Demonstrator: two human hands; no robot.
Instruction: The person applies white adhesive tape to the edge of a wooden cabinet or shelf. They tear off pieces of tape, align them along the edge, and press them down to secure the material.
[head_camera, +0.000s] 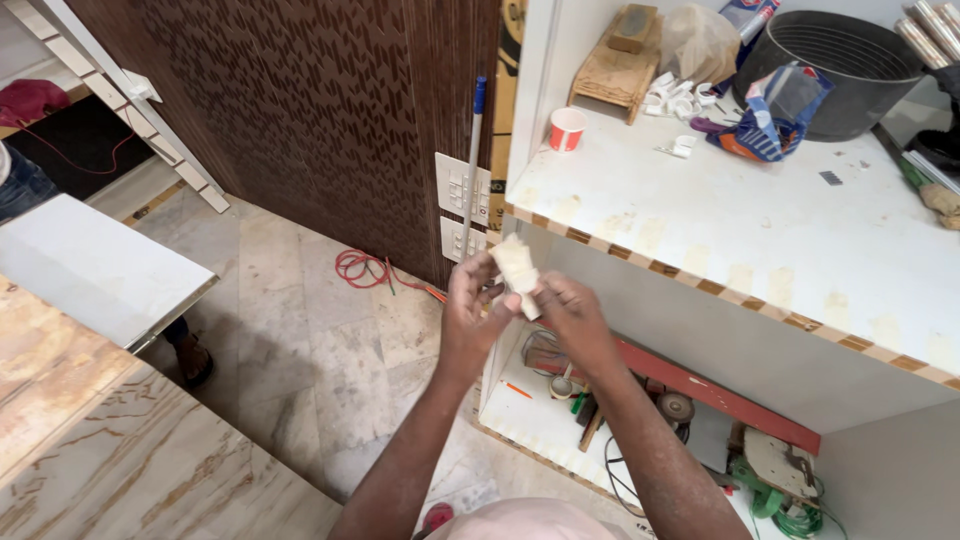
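Holding pale folded cloth wad (516, 272) between both hands, just in front of white bench edge (640, 262). Left hand (470, 315) pinching lower end; right hand (572, 312) closing grip around side. Judging best: keeping fingers tight, wad compact, upright.

I count two hands of mine, my left hand (468, 312) and my right hand (566, 312), both closed around one pale wad of cloth (516, 268). On the white shelf (760, 215) stand one red paper cup (567, 128), one dark round tub (838, 68) and one wooden block tool (617, 62). Two switch plates (455, 185) sit on the panel (one above the other), with one red cable coil (358, 268) on the floor.
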